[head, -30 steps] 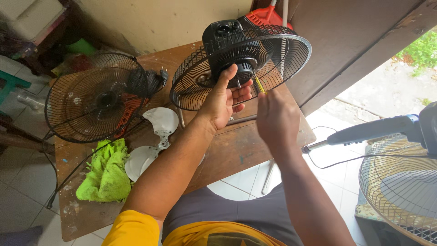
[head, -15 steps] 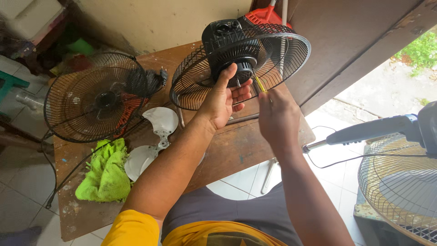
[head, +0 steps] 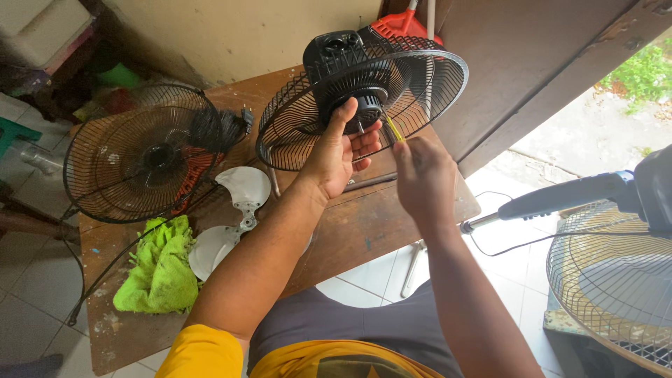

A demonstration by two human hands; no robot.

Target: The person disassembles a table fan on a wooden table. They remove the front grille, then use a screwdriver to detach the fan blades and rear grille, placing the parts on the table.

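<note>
Gripping the black motor hub (head: 364, 105) of a fan, the left hand (head: 341, 157) is curled around it from below, thumb raised along the hub's side. The hub is seen at the centre of a black rear grille (head: 427, 77), held tilted above the far edge of the wooden tabletop (head: 364, 231). A thin yellow-handled screwdriver (head: 393, 129) is pinched in the closed fingers of the right hand (head: 420, 178), its tip set just beside the hub. On the tabletop, a second black grille (head: 133, 157) is found at the left, with white fan blades (head: 238, 210) and a green cloth (head: 161, 262) lying near it. Another fan (head: 616, 266) stands at the right.
</note>
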